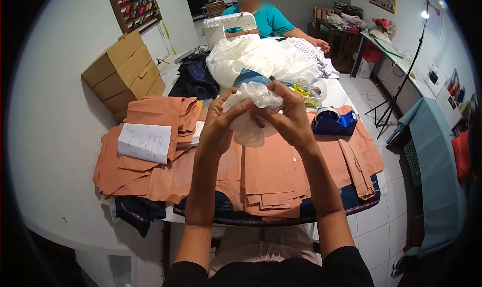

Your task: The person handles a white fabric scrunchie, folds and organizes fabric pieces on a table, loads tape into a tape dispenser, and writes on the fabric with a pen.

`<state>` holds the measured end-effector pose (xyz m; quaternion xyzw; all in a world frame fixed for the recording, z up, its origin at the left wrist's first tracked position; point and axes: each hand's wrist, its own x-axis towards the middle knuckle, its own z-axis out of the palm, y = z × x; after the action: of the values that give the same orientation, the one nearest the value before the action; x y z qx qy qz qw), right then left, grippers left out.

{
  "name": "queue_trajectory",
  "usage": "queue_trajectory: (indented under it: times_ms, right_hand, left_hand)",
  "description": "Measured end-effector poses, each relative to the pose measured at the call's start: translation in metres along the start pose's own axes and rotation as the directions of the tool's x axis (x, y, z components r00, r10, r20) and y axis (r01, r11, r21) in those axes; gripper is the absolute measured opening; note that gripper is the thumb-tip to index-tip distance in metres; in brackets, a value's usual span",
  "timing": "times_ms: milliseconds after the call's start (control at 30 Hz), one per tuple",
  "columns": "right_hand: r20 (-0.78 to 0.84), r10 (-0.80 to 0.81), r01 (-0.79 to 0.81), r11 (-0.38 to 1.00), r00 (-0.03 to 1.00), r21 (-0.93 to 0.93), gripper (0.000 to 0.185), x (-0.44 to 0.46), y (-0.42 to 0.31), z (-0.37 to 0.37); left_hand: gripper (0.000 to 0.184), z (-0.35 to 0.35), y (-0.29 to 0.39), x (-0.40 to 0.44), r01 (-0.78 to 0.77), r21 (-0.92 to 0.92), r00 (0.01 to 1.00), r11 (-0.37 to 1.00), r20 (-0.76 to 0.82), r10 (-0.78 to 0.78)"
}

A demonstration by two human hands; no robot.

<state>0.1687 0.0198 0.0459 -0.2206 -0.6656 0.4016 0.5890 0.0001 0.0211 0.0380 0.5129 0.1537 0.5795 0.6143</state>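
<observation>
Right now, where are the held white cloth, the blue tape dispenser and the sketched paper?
White cloth [248,132]: head view, on its lower hanging part.
Blue tape dispenser [337,127]: head view, on its body, below the tape roll.
Sketched paper [144,143]: head view, mid-sheet.

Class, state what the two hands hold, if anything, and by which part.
The left hand and right hand pinch thin white material by its bunched upper part.
</observation>
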Motion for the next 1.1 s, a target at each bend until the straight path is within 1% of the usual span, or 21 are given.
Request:
queue_trajectory:
  times_ms: [67, 100, 167, 200, 233, 300, 333, 367, 467, 567, 600, 700, 733, 767, 800, 833, 867, 967, 1000, 1033, 1100]
  right_hand:
    - [0.005, 0.015, -0.015, 0.999, 1.0, 0.031, 0.012, 0.001, -0.002, 0.001]
    - [-0.007, 0.027, -0.026, 0.993, 1.0, 0.113, 0.013, 0.001, -0.005, -0.001]
    - [-0.026, 0.05, -0.041, 0.961, 0.998, 0.273, 0.013, 0.002, -0.01, -0.005]
    - [-0.025, 0.051, -0.042, 0.961, 0.998, 0.274, 0.013, 0.004, -0.007, -0.008]
    - [-0.096, 0.059, -0.03, 0.961, 0.994, 0.276, 0.015, 0.007, -0.001, -0.012]
    - [-0.239, 0.074, -0.005, 0.961, 0.968, 0.276, 0.017, 0.01, 0.007, -0.016]
    - [-0.242, 0.072, -0.003, 0.961, 0.968, 0.275, 0.017, 0.009, 0.01, -0.016]
    - [-0.253, 0.061, 0.013, 0.96, 0.966, 0.28, 0.019, 0.009, 0.01, -0.01]
    - [-0.281, 0.037, 0.05, 0.953, 0.959, 0.298, 0.022, 0.01, 0.008, 0.002]
    - [-0.237, 0.136, -0.098, 0.981, 0.962, 0.165, 0.024, 0.009, 0.002, 0.005]
    - [-0.247, 0.131, -0.088, 0.98, 0.96, 0.179, 0.024, 0.009, 0.003, 0.004]
    - [-0.046, 0.142, -0.123, 0.948, 0.989, 0.292, 0.028, 0.008, 0.007, -0.006]
    - [-0.049, 0.141, -0.121, 0.947, 0.989, 0.298, 0.028, 0.006, 0.007, -0.008]
    - [-0.088, 0.072, -0.057, 0.984, 0.993, 0.17, 0.028, 0.006, 0.007, -0.009]
    - [-0.113, -0.003, 0.008, 0.999, 0.994, 0.039, 0.027, 0.006, 0.007, -0.008]
    - [-0.124, -0.086, 0.074, 0.993, 0.989, -0.094, 0.027, 0.007, 0.005, -0.006]
    - [-0.109, -0.094, 0.084, 0.993, 0.99, -0.087, 0.027, 0.009, 0.001, -0.004]
    - [-0.111, -0.263, 0.199, 0.893, 0.958, -0.405, 0.023, 0.01, -0.01, 0.007]
    - [-0.106, -0.268, 0.206, 0.895, 0.958, -0.395, 0.023, 0.012, -0.01, 0.009]
    - [-0.045, -0.152, 0.14, 0.967, 0.987, -0.215, 0.022, 0.013, -0.007, 0.009]
    - [0.134, 0.056, -0.073, 0.99, 0.989, 0.125, 0.02, 0.01, 0.005, 0.006]
  left_hand:
    - [0.026, -0.003, -0.002, 0.0, -0.009, 0.102, 0.999, 0.995, -0.039, 0.013]
    - [0.026, -0.004, -0.004, 0.0, -0.008, 0.102, 0.999, 0.995, -0.042, 0.012]
    - [0.025, -0.003, -0.006, -0.001, -0.121, -0.091, 0.991, 0.988, -0.062, 0.115]
    - [0.025, -0.002, -0.007, -0.001, -0.176, -0.186, 0.983, 0.966, -0.079, 0.164]
    - [0.025, -0.003, -0.009, -0.001, -0.175, -0.186, 0.983, 0.967, -0.08, 0.163]
    - [0.024, -0.008, -0.014, 0.004, -0.238, -0.352, 0.971, 0.905, -0.053, 0.235]
    - [0.024, -0.009, -0.016, 0.006, -0.264, -0.432, 0.961, 0.863, -0.042, 0.273]
    - [0.024, -0.007, -0.014, 0.006, -0.261, -0.432, 0.962, 0.863, -0.038, 0.272]
    - [0.028, -0.001, -0.007, 0.005, -0.146, -0.333, 0.989, 0.931, -0.061, 0.134]
    - [0.031, -0.006, -0.005, 0.004, -0.143, -0.261, 0.99, 0.955, -0.041, 0.137]
    - [0.033, -0.005, -0.001, 0.004, -0.142, -0.224, 0.99, 0.964, -0.03, 0.139]
    - [0.032, 0.006, 0.013, 0.003, -0.04, -0.219, 0.998, 0.975, 0.043, 0.051]
    - [0.032, 0.011, 0.017, 0.0, 0.004, -0.227, 0.998, 0.974, 0.06, 0.01]
    - [0.032, 0.018, 0.02, -0.002, 0.002, -0.221, 0.998, 0.975, 0.055, 0.01]
    - [0.03, 0.027, 0.023, -0.004, -0.027, 0.056, 0.998, 0.998, 0.058, 0.024]
    - [0.029, 0.035, 0.027, -0.005, -0.059, 0.328, 0.997, 0.943, 0.063, 0.04]
    - [0.027, 0.039, 0.03, -0.007, -0.087, 0.574, 0.996, 0.814, 0.07, 0.057]
    - [0.026, 0.019, 0.027, -0.017, -0.114, 0.56, 0.99, 0.821, -0.01, 0.144]
    - [0.025, 0.009, 0.024, -0.022, -0.121, 0.547, 0.983, 0.828, -0.049, 0.176]
    - [0.025, -0.001, 0.021, -0.026, -0.12, 0.553, 0.982, 0.824, -0.053, 0.179]
    - [0.023, -0.022, 0.012, -0.036, -0.085, 0.219, 0.974, 0.972, -0.188, 0.127]
